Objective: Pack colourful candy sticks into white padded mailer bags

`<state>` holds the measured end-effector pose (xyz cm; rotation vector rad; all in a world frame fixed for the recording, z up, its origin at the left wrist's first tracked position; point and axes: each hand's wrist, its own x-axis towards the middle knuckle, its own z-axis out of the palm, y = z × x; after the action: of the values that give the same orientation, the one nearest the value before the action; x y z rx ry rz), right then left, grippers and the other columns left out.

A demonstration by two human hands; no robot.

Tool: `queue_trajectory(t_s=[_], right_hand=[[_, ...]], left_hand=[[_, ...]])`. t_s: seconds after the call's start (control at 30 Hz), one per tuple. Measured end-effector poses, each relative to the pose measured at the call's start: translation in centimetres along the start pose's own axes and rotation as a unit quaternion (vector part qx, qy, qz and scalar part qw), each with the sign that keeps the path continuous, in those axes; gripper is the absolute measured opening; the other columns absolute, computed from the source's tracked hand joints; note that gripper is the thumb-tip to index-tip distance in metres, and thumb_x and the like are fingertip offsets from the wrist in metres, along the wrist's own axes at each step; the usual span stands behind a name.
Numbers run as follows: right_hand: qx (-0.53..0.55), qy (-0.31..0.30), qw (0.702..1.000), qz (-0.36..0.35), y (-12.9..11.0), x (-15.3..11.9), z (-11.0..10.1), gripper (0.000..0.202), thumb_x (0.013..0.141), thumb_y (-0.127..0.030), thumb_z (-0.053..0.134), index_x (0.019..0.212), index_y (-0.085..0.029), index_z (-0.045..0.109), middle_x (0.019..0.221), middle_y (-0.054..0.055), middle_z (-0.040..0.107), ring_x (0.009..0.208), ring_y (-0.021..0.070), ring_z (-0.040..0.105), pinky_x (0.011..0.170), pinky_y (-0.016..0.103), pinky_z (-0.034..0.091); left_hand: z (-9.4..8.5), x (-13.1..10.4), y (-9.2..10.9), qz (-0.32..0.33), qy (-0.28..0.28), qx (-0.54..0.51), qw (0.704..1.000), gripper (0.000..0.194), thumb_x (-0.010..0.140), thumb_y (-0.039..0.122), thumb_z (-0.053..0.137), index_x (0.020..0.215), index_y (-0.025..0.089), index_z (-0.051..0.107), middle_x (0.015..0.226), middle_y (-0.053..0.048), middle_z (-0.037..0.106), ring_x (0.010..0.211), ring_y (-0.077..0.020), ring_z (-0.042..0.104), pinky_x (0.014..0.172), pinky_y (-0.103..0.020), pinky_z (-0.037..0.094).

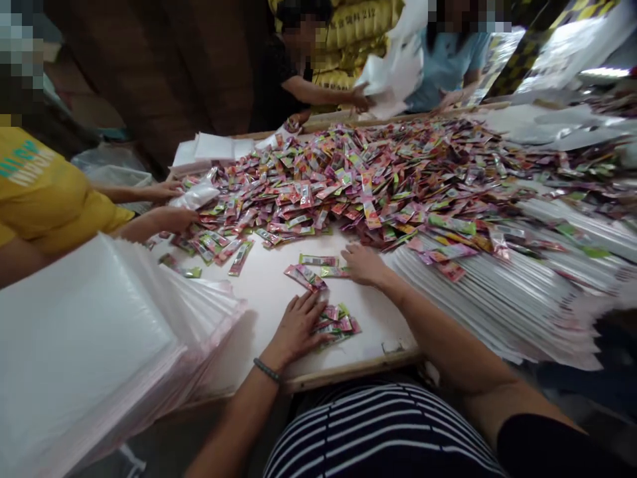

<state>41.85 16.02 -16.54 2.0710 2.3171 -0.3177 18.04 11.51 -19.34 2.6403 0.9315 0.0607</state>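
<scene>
My left hand (298, 326), with a dark beaded bracelet at the wrist, lies on the white tabletop with its fingers spread. Beside and partly beneath its fingers is a small heap of printed sachets (343, 324), pink and green. Its fingertips reach a pink and purple sachet (306, 277). Farther forward, my right hand (367, 265) rests palm down, fingers apart and slightly bent. Those fingertips are at the end of a green-edged sachet (334, 272). Another sachet (318, 260) lies just behind it. Neither hand lifts anything.
A large pile of mixed sachets (348, 179) covers the table's far side. Stacks of white plastic bags stand left (99, 318) and right (497, 292). A person in yellow (60, 192) handles sachets at left. Two people work across the table, near a white sheet (393, 76).
</scene>
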Motion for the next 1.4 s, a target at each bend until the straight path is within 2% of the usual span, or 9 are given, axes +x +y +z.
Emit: queue_trajectory(t_s=[0.23,0.43,0.53,0.67,0.8,0.97,1.13,1.3,1.4], right_hand=[[-0.024,-0.038,0.999,0.018,-0.8,-2.7,-0.1,0.028,0.088,-0.013,0.046,0.104,-0.016,0.068,0.104,0.012,0.069,0.097,0.0222,0.063,0.078,0.028,0.042],[-0.022,0.058,0.996,0.060,-1.9,1.0,-1.0,0.032,0.092,-0.019,0.044,0.110,-0.009,0.068,0.114,0.021,0.064,0.108,0.0287,0.057,0.087,0.034,0.041],[-0.014,0.015,1.000,-0.012,-3.0,3.3,-1.0,0.030,0.092,-0.023,0.048,0.106,-0.011,0.072,0.117,0.019,0.064,0.108,0.0271,0.057,0.085,0.032,0.042],[0.010,-0.050,0.988,-0.145,-4.5,5.7,-1.3,0.019,0.087,-0.030,0.060,0.096,-0.025,0.076,0.101,0.003,0.074,0.091,0.0157,0.064,0.076,0.020,0.043],[0.005,0.005,0.992,-0.124,-5.1,9.4,-2.5,0.035,0.094,-0.020,0.044,0.118,-0.020,0.069,0.115,0.012,0.071,0.102,0.0212,0.063,0.083,0.027,0.044],[-0.008,0.058,0.995,-0.083,-4.4,12.3,-2.6,0.039,0.088,-0.008,0.042,0.116,-0.013,0.069,0.111,0.018,0.071,0.106,0.0263,0.061,0.089,0.034,0.044],[-0.003,0.059,0.992,-0.114,-3.9,10.0,-0.9,0.032,0.092,-0.013,0.042,0.106,-0.012,0.071,0.105,0.016,0.071,0.104,0.0243,0.060,0.088,0.031,0.041],[0.033,0.016,0.983,-0.181,-4.4,6.8,0.7,0.027,0.093,-0.023,0.049,0.108,-0.020,0.072,0.111,0.009,0.070,0.100,0.0189,0.061,0.083,0.025,0.042],[0.092,-0.004,0.965,-0.245,-4.0,4.4,1.7,0.030,0.093,-0.023,0.050,0.112,-0.021,0.072,0.119,0.008,0.067,0.107,0.0188,0.059,0.091,0.027,0.042]], left_hand=[[-0.4,-0.4,0.7,0.000,0.047,-0.020,0.999,0.068,0.082,0.061,0.059,0.135,0.018,0.054,0.139,-0.017,0.051,0.127,-0.0340,0.044,0.107,-0.052,0.038],[-1.0,-1.1,0.5,-0.068,0.075,-0.019,0.995,0.050,0.080,0.053,0.067,0.120,0.024,0.062,0.114,-0.012,0.056,0.108,-0.0291,0.051,0.094,-0.045,0.046],[-0.6,-1.3,-0.6,-0.124,0.104,0.005,0.987,0.074,0.069,0.062,0.072,0.128,0.021,0.057,0.130,-0.017,0.050,0.122,-0.0350,0.046,0.103,-0.054,0.038],[-0.2,-0.7,-2.2,-0.162,0.102,0.017,0.981,0.123,0.049,0.072,0.078,0.150,0.020,0.031,0.157,-0.023,0.024,0.144,-0.0456,0.020,0.113,-0.064,0.017],[-0.7,0.6,-3.0,-0.171,0.066,-0.011,0.983,0.135,0.043,0.077,0.076,0.154,0.020,0.024,0.159,-0.024,0.021,0.145,-0.0496,0.015,0.113,-0.066,0.016],[-0.8,1.0,-2.7,-0.107,0.078,-0.078,0.988,0.123,0.053,0.075,0.075,0.153,0.020,0.028,0.154,-0.022,0.034,0.141,-0.0418,0.032,0.114,-0.060,0.026],[-0.7,0.7,-1.5,-0.052,0.178,-0.184,0.965,0.080,0.082,0.057,0.063,0.149,0.021,0.036,0.152,-0.016,0.040,0.140,-0.0297,0.038,0.115,-0.048,0.035],[-1.1,1.4,-2.7,-0.197,0.333,-0.167,0.907,0.051,0.096,0.040,0.044,0.142,0.017,0.044,0.148,-0.016,0.045,0.140,-0.0253,0.039,0.117,-0.046,0.033],[-1.2,1.6,-3.9,-0.277,0.308,-0.161,0.896,0.053,0.096,0.039,0.041,0.144,0.016,0.041,0.155,-0.015,0.036,0.146,-0.0259,0.030,0.120,-0.047,0.027]])
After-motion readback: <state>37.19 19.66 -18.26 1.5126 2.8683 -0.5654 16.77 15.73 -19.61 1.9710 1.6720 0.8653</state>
